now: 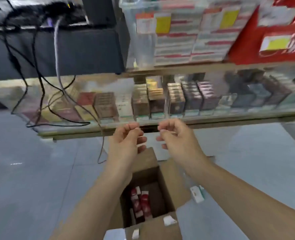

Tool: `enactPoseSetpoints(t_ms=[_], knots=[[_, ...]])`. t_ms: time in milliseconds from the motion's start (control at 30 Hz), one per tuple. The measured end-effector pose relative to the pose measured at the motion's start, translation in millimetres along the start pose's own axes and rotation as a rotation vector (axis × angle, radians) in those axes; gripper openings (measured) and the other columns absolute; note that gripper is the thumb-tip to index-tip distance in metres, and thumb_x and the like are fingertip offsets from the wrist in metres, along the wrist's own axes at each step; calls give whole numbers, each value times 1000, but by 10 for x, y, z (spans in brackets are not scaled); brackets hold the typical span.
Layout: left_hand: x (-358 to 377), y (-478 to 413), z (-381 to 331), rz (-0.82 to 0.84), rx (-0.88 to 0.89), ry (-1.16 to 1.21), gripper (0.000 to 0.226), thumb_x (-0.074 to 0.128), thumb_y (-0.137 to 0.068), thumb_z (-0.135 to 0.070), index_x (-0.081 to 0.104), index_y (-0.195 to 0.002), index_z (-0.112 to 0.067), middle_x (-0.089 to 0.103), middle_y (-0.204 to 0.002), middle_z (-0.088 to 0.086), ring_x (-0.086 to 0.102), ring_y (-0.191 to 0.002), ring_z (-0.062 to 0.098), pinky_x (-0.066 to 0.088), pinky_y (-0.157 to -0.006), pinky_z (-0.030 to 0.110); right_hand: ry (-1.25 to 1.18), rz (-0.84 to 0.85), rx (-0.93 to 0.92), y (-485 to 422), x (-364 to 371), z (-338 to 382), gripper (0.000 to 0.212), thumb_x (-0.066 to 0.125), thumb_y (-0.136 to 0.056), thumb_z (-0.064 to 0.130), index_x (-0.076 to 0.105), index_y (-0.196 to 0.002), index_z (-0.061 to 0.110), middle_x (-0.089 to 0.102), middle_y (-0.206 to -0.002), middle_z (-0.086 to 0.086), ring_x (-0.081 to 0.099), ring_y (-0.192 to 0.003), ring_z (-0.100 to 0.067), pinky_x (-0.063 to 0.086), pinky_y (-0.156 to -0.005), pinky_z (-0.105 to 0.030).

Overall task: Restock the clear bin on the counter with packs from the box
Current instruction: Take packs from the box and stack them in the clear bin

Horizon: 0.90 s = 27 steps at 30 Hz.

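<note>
The left hand (126,141) and the right hand (177,139) are raised side by side before the desk (70,134) edge, fingers curled in, thumb at the forefinger, holding nothing visible. Below them the open box (168,179) holds red-white packs (141,203). The clear bin (131,40) sits up on the desk, well apart from both hands.

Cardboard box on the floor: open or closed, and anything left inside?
Open, not empty. The cardboard box has flaps folded outward, and red-and-white packs show inside.
</note>
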<state>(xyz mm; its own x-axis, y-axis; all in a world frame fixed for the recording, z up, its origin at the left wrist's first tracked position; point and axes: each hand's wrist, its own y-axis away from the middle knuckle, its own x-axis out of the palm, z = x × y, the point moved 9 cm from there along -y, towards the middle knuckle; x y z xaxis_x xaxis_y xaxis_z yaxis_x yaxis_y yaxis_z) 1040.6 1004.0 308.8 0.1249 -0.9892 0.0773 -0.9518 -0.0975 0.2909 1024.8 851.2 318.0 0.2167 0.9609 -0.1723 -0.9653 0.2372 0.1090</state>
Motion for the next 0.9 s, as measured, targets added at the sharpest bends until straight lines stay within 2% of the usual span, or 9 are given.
enactPoseSetpoints(t_ms=[133,233,267,433,567,700,800,867,900], knots=[[-155,-164,1134,-40,-99,-93,15,50,-96,-11,60,-90,-21,64,-82,2,64,-81,19,50,-70,31,78,3,67,54,105,-1118,12,51,-94,25,55,-87,34,61,-95,13,64,-95,-14,53,-83,-37],[-305,-351,1952,-74,-188,-167,13,49,-97,-14,62,-95,-18,65,-85,5,65,-83,19,54,-75,31,165,31,157,60,252,-2010,9,49,-87,43,54,-91,49,62,-94,23,65,-90,-6,56,-81,-41],[-355,-423,2220,-88,-218,-187,12,50,-97,-14,62,-98,-17,66,-88,6,65,-84,18,55,-76,31,170,28,187,49,292,-2277,8,49,-87,44,54,-91,49,62,-93,26,66,-88,-4,57,-79,-40],[-535,-839,3511,-125,-346,-313,14,47,-97,-11,59,-101,-16,63,-90,5,61,-81,17,53,-81,36,122,27,287,-58,572,-3352,14,50,-95,22,55,-95,35,62,-99,15,64,-88,-4,56,-78,-28],[-624,-1272,4353,-128,-395,-399,16,46,-95,-14,58,-104,-18,63,-88,4,62,-79,20,55,-80,39,80,93,334,-226,916,-3943,14,49,-95,20,55,-101,32,59,-102,14,62,-89,-2,48,-66,-15],[-727,-1716,5036,-149,-447,-498,12,51,-88,-18,59,-97,-22,67,-93,6,65,-87,26,56,-83,41,85,120,381,-380,1176,-4425,17,48,-95,17,55,-108,26,58,-103,10,61,-98,-9,46,-71,-16],[-773,-2000,5563,-57,-500,-716,16,48,-92,-15,60,-102,-17,65,-100,4,62,-91,21,53,-83,33,97,151,454,-409,1321,-4824,18,48,-96,16,54,-110,25,57,-99,9,60,-96,-9,42,-65,-13],[-793,-2091,5913,-10,-570,-725,17,44,-96,-18,59,-103,-16,62,-109,5,61,-97,22,53,-84,30,125,166,503,-423,1387,-5070,18,49,-95,16,53,-110,26,54,-93,13,58,-92,-7,38,-60,-12],[-840,-2114,6076,-20,-621,-709,21,46,-95,-20,59,-110,-13,62,-115,7,61,-103,24,52,-86,30,139,164,519,-442,1409,-5179,18,50,-95,16,54,-109,26,51,-90,14,55,-87,-4,35,-58,-11]])
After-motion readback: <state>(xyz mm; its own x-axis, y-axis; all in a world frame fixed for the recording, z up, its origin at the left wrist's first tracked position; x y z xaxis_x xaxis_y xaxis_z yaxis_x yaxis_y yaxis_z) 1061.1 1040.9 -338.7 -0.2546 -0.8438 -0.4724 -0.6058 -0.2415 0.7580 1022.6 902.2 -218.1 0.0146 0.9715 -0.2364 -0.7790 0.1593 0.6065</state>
